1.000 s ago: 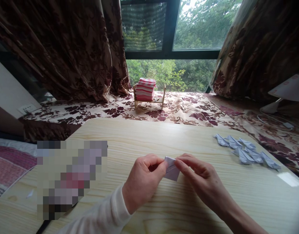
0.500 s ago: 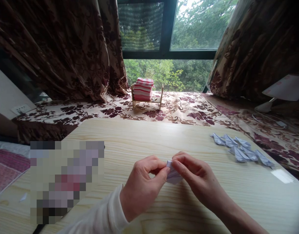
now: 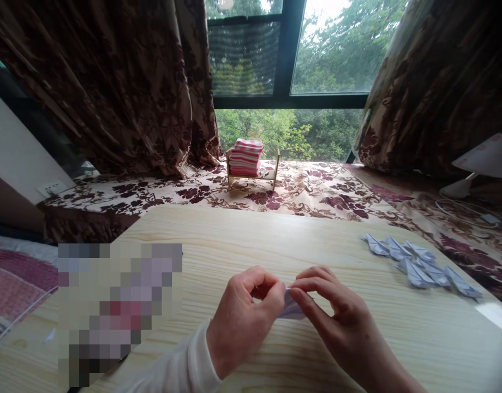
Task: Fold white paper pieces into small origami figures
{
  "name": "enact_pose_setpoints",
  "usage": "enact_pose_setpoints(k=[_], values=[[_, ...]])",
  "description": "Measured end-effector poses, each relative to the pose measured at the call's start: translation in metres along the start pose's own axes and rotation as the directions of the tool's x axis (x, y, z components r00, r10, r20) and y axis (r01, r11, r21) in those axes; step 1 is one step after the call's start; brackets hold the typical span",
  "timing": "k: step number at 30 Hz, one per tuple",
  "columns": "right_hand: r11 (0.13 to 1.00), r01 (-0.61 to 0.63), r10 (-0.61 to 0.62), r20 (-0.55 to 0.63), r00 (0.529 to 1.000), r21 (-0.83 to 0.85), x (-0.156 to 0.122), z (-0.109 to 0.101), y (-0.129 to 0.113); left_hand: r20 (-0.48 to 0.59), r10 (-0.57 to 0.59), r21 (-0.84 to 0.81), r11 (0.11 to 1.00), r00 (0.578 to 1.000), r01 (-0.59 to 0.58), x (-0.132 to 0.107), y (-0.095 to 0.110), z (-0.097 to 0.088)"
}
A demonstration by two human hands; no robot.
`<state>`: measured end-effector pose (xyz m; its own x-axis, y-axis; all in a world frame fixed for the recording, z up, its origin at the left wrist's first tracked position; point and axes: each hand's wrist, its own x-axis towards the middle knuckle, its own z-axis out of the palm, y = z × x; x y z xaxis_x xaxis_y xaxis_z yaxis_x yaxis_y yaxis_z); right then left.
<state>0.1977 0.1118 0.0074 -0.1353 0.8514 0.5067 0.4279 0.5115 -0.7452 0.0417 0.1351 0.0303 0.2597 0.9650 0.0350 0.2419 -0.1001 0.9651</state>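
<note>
Lilac folded paper (image 3: pixel 292 311), now lowered and folded tighter, is pinched between left hand (image 3: pixel 240 319) and right hand (image 3: pixel 341 323).

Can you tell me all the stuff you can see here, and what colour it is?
table: one, light wood, in front
small folded paper: one, pale lilac, pinched at centre front
folded paper shapes: about six, pale blue-white, table's right side
curtains: two, brown floral, beside the window
striped cloth stack: one, red-white, on wooden rack on floral ledge
lamp: one, white, far right
left hand: one, white sleeve, fingers pinching the paper
right hand: one, bare wrist, fingers pinching the paper
</note>
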Motion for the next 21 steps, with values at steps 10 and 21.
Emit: enact_pose_setpoints(k=[10, 21], values=[[0.998, -0.059, 0.059, 0.040, 0.997, 0.009, -0.0003, 0.0018, 0.0003, 0.006, 0.308, 0.260, 0.918, 0.952, -0.299, -0.0034, -0.0080, 0.0004], [0.890, -0.355, 0.374, -0.015, 0.927, 0.287, -0.0006, 0.0054, -0.0065, -0.018, 0.187, 0.123, 0.975, 0.982, -0.183, -0.0102, -0.0004, -0.0008]])
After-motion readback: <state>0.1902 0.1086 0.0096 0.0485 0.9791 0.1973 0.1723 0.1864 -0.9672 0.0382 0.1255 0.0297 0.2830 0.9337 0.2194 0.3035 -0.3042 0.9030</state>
